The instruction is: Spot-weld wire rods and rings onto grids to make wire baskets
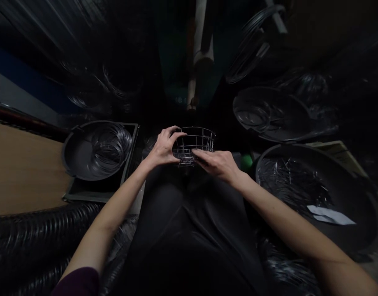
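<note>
A small round wire basket (197, 136) of bright metal is held in front of me, above my knees. My left hand (166, 146) grips its left side, thumb and fingers curved around the wires. At the lower right of the basket is my right hand (218, 163), its fingers drawn together against the bottom wires. Whether those fingers pinch a separate piece of wire is too dark to make out. Dark cloth (191, 230) covers my lap below the basket.
To the left, a round dark tub (79, 158) holds wire rings (110, 148). At the right, a large tub (358, 197) contains many short wires and a white paper strip (330, 215). Behind it stands another tub (287, 102) with rings. A machine column (203, 49) rises ahead.
</note>
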Action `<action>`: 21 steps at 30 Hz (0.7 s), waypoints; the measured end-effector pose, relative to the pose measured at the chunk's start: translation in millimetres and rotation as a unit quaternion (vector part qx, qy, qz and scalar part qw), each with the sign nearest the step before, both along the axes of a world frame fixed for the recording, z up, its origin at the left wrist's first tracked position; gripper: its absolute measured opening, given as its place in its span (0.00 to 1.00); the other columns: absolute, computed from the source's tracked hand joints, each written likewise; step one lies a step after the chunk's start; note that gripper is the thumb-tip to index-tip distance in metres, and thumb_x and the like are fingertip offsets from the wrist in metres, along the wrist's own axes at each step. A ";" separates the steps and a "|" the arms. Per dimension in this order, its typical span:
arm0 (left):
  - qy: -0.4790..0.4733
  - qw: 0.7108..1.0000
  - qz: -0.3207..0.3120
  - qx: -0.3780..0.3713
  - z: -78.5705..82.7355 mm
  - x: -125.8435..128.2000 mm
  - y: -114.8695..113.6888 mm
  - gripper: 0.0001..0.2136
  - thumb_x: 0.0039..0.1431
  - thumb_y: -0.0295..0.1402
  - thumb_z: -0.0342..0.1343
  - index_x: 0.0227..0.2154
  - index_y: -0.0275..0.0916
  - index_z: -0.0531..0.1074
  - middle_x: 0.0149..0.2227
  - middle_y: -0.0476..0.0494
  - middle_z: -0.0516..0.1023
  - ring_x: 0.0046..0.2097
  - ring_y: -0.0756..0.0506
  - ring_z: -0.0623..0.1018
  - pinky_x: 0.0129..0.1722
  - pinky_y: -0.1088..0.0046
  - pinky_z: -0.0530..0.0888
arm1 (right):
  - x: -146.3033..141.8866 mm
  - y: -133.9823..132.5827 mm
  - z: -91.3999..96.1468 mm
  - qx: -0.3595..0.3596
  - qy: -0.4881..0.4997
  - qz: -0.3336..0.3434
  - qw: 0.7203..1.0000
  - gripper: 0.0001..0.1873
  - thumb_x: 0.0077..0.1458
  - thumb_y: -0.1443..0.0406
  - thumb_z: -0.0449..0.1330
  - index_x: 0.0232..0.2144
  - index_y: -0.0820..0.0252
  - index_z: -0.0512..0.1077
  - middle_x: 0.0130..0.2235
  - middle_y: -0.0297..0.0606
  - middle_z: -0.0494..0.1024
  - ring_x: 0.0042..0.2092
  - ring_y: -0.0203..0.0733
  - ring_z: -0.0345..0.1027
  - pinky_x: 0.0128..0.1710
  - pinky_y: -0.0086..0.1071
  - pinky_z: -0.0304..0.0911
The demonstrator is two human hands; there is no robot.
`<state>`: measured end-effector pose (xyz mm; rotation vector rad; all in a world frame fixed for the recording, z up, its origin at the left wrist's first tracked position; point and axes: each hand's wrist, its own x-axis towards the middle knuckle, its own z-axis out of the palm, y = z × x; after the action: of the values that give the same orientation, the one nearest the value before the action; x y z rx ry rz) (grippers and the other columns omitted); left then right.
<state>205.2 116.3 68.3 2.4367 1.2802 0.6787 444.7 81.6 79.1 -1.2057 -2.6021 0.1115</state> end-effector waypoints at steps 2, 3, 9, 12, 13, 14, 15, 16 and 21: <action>-0.010 1.000 0.005 -0.005 -1.1 -4.0 3.8 0.39 0.37 0.37 0.71 0.56 0.41 0.64 0.58 0.34 0.61 0.59 0.32 0.64 0.58 0.51 0.65 | 0.0 5.2 -3.5 0.042 -0.002 0.018 0.999 0.18 0.64 0.62 0.53 0.53 0.52 0.73 0.48 0.35 0.79 0.33 0.38 0.77 0.28 0.28 0.63; -0.015 1.000 0.008 -0.006 -1.4 -5.2 5.9 0.40 0.37 0.37 0.71 0.56 0.42 0.64 0.58 0.34 0.61 0.59 0.32 0.64 0.58 0.51 0.66 | -0.3 9.4 -4.5 0.061 0.003 0.023 0.998 0.17 0.63 0.62 0.53 0.52 0.52 0.74 0.48 0.34 0.79 0.32 0.37 0.77 0.28 0.28 0.64; -0.038 0.999 0.018 0.018 -0.3 -7.0 23.4 0.40 0.36 0.36 0.72 0.56 0.41 0.64 0.59 0.33 0.59 0.59 0.32 0.63 0.58 0.50 0.65 | -2.9 38.3 -2.1 0.127 0.033 0.050 0.990 0.16 0.62 0.63 0.55 0.51 0.52 0.75 0.47 0.32 0.80 0.29 0.35 0.76 0.25 0.28 0.64; -0.040 0.999 0.017 0.024 2.4 -5.5 32.9 0.40 0.37 0.37 0.72 0.57 0.42 0.64 0.59 0.33 0.59 0.60 0.31 0.63 0.59 0.49 0.65 | -1.9 48.9 2.1 0.148 0.047 0.066 0.986 0.15 0.63 0.63 0.55 0.50 0.54 0.75 0.46 0.32 0.80 0.29 0.35 0.76 0.25 0.27 0.65; -0.041 0.999 0.017 0.023 3.4 -4.6 35.8 0.40 0.37 0.38 0.72 0.57 0.42 0.64 0.59 0.33 0.59 0.60 0.31 0.63 0.58 0.49 0.65 | -1.3 51.9 3.3 0.153 0.051 0.070 0.984 0.15 0.63 0.63 0.55 0.49 0.54 0.75 0.46 0.32 0.80 0.29 0.34 0.76 0.25 0.27 0.65; -0.041 0.999 0.017 0.022 4.5 -3.7 38.7 0.40 0.37 0.38 0.72 0.56 0.42 0.65 0.59 0.33 0.59 0.60 0.31 0.63 0.58 0.49 0.65 | -0.6 54.8 4.3 0.159 0.056 0.071 0.983 0.14 0.63 0.63 0.55 0.49 0.54 0.76 0.46 0.32 0.80 0.28 0.34 0.76 0.25 0.27 0.65; -0.040 0.999 0.017 0.020 5.6 -2.7 41.5 0.40 0.37 0.38 0.71 0.56 0.42 0.65 0.59 0.33 0.59 0.60 0.31 0.63 0.58 0.48 0.65 | 0.0 57.5 5.2 0.166 0.061 0.071 0.982 0.14 0.63 0.63 0.55 0.48 0.54 0.76 0.45 0.31 0.80 0.27 0.33 0.75 0.24 0.27 0.65; -0.040 0.999 0.017 0.019 6.6 -1.8 44.3 0.40 0.37 0.37 0.71 0.56 0.42 0.65 0.59 0.33 0.59 0.60 0.31 0.63 0.58 0.48 0.65 | 0.6 60.2 5.8 0.172 0.065 0.070 0.980 0.13 0.63 0.62 0.55 0.47 0.54 0.77 0.45 0.31 0.81 0.27 0.33 0.75 0.24 0.26 0.65; -0.051 0.999 0.011 0.012 11.1 0.2 58.7 0.40 0.37 0.38 0.71 0.57 0.42 0.64 0.59 0.33 0.59 0.60 0.31 0.63 0.58 0.48 0.66 | 2.8 74.0 8.0 0.165 0.071 0.067 0.981 0.14 0.64 0.62 0.55 0.47 0.54 0.76 0.45 0.31 0.80 0.30 0.33 0.77 0.26 0.25 0.67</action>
<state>205.4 175.0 79.4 2.3763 1.2670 0.8170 447.5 155.6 87.1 -0.8742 -2.4517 -0.1934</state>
